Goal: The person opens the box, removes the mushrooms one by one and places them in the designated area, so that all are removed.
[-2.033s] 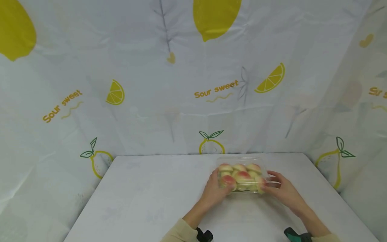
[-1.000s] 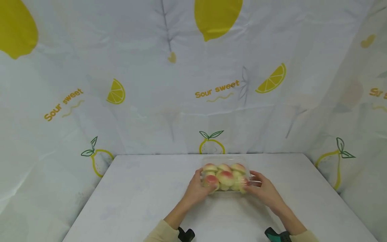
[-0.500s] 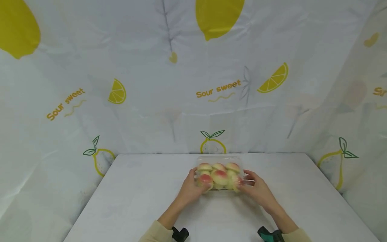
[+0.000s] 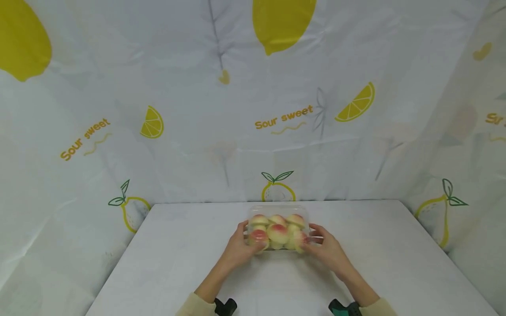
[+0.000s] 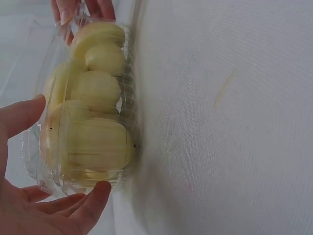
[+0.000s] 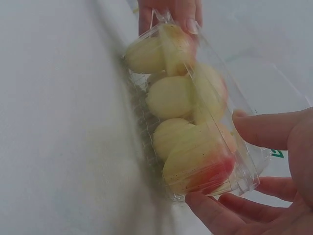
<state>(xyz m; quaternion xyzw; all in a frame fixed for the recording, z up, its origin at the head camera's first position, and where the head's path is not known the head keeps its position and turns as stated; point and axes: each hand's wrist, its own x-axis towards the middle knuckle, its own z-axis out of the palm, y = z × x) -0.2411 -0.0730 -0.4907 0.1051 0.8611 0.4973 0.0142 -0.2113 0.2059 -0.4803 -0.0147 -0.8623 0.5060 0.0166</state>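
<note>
A clear plastic clamshell box [image 4: 278, 210] full of several yellow-and-pink peaches [image 4: 278, 233] is between both hands, near the back of the table. My left hand [image 4: 238, 249] grips its left end, thumb on the front and the other fingers around the side. The opposite end is gripped by my right hand [image 4: 327, 251] in much the same way. In the left wrist view, the ribbed bottom of the box [image 5: 128, 90] is close over the white surface. The right wrist view shows a pink-blushed peach [image 6: 203, 159] right beside my right fingertips.
The white table [image 4: 166, 263] reaches back to a white curtain [image 4: 197, 166] printed with lemons. Another fall of this cloth comes down along the right side. Dark wrist mounts [image 4: 225, 306] sit at the sleeves.
Both hands have moved the box of peaches left, from right of centre to about the middle of the table. The grip on each end looks the same.
</note>
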